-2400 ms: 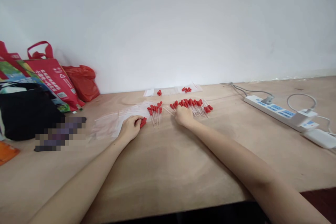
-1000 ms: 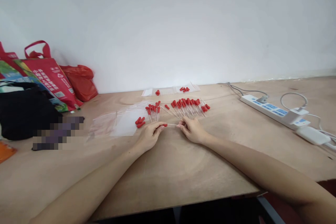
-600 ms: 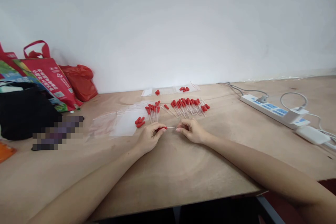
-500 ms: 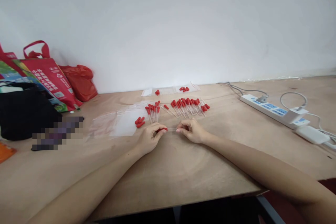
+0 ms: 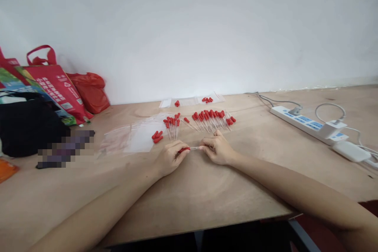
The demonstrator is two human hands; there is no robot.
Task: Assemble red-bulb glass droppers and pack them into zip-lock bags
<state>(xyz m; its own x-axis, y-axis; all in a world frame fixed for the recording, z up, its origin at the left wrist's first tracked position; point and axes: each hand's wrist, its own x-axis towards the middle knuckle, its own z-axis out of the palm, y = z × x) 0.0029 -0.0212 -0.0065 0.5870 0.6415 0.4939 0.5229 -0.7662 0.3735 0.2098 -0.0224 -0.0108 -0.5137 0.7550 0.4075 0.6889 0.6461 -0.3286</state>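
My left hand (image 5: 169,158) pinches the red rubber bulb (image 5: 184,149) of a small dropper, and my right hand (image 5: 217,149) pinches the clear glass tube (image 5: 195,148) at its other end. The two hands sit close together on the wooden table (image 5: 206,189). Behind them lies a row of several finished red-capped droppers (image 5: 212,120), a smaller bunch of droppers (image 5: 173,125), and three loose red bulbs (image 5: 157,136) by a clear plastic bag (image 5: 130,138).
A white power strip (image 5: 307,123) with a plugged charger and cables lies at the right. Red shopping bags (image 5: 59,84) and a black bag (image 5: 28,128) stand at the left by the wall. More small bags with red bulbs (image 5: 191,101) lie near the wall.
Both hands left the piles, came together nearer to me, and now hold one dropper between them. In the last half second the gap between the hands shrank slightly.
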